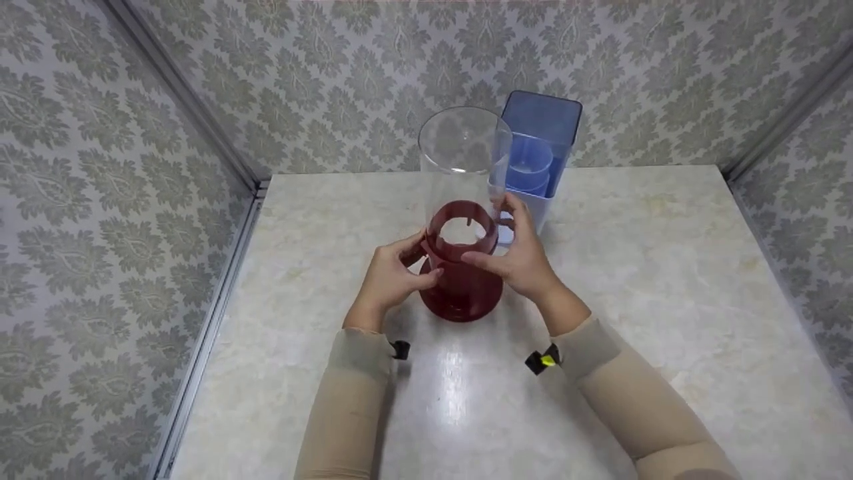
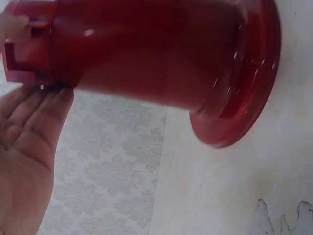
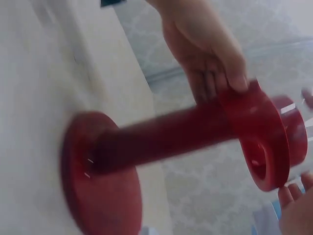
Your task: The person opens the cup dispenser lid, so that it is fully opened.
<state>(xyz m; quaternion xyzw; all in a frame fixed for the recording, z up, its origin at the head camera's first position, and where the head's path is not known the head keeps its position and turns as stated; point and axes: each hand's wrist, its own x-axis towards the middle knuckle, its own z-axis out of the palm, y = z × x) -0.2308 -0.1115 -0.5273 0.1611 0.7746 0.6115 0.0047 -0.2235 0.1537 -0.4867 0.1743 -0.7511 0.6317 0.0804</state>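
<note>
From where I stand, the red stand (image 1: 464, 298) is mid-surface (image 1: 300, 300), nearer than the blue box (image 1: 538, 207), a clear cylinder (image 1: 461, 163) rising from its collar (image 1: 445, 252). The left hand (image 1: 392, 277) and right hand (image 1: 525, 263) grip the collar from either side, apparently fitting or steadying the cylinder; next probably calls for even, level pressure.

We see a glossy red stand (image 1: 464, 281) with round flared base (image 1: 461, 311) | roughly upright over pale marbled tabletop (image 1: 666, 267) | we see a clear open-topped cylinder (image 1: 460, 180) rising from its red collar (image 3: 247, 111)
</note>
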